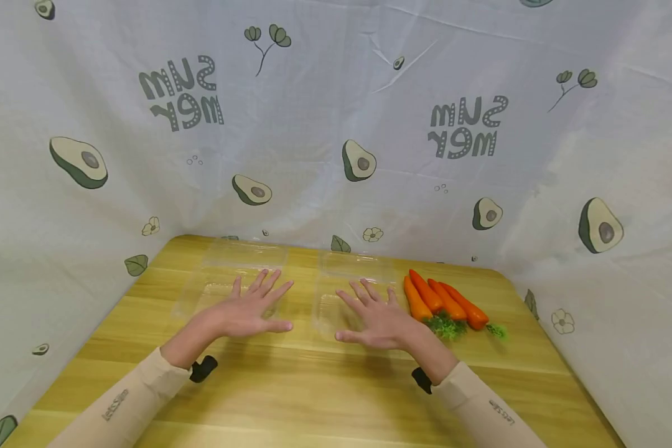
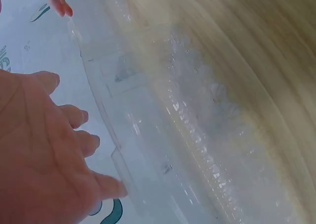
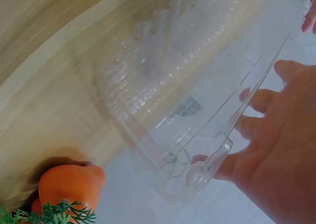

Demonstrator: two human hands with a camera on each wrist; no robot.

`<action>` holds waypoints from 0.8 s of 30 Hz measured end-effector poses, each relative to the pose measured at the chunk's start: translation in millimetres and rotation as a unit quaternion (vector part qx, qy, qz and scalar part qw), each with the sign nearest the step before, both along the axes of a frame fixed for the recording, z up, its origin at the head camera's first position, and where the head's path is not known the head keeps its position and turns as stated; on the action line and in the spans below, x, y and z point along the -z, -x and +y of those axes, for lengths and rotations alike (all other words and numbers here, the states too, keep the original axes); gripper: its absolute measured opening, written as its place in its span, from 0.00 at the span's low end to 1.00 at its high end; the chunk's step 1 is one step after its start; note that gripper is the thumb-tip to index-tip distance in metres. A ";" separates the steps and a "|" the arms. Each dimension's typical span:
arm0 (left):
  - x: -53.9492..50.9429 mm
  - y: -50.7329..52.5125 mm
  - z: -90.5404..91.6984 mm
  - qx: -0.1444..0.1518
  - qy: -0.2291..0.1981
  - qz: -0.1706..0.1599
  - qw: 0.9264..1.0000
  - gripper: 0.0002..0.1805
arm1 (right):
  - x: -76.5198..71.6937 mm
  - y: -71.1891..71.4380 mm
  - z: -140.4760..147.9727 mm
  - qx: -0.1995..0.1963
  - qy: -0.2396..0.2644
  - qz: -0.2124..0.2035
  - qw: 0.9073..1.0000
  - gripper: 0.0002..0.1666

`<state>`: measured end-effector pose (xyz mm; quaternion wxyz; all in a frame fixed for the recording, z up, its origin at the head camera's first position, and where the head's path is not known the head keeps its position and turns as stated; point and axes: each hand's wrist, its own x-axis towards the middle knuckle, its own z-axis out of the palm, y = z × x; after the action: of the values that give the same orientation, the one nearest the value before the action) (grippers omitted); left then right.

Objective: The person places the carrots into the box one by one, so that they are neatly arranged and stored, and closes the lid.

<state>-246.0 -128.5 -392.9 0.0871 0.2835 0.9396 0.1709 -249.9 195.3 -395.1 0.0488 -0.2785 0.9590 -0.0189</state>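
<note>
Two clear plastic containers with raised lids stand side by side on the wooden table, the left container (image 1: pixel 215 292) and the right container (image 1: pixel 327 305). My left hand (image 1: pixel 246 314) is spread, palm down, over the front of the left one, with nothing in it. Likewise my right hand (image 1: pixel 378 320) is spread over the right one, its fingers apart. In the left wrist view, the fingers lie beside the edge of a clear container (image 2: pixel 148 125). Through the clear plastic (image 3: pixel 197 95) in the right wrist view, some fingertips show. Whether either hand touches plastic I cannot tell.
Several orange carrots (image 1: pixel 450 302) with green leafy tops (image 1: pixel 447 326) lie right of the right container, close to my right hand. Behind the wooden table (image 1: pixel 291 398) and along its sides hangs a white cloth (image 1: pixel 313 112) printed with avocados.
</note>
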 end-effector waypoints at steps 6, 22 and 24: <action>2.8 1.0 -11.7 -0.023 -0.035 0.049 0.998 0.48 | -6.0 -1.3 5.6 0.019 0.032 0.066 0.997 0.45; 4.3 -10.1 -87.0 -0.148 -0.080 0.112 0.979 0.37 | -6.9 1.6 54.1 0.152 0.118 0.101 0.976 0.32; 5.5 -10.7 -95.9 -0.156 -0.077 0.110 0.979 0.39 | -6.3 1.7 59.7 0.163 0.126 0.098 0.973 0.31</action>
<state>-235.3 -224.4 -398.4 -0.0663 0.1562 0.9601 0.2224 -251.6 255.0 -388.8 -0.0847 -0.1224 0.9815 -0.1203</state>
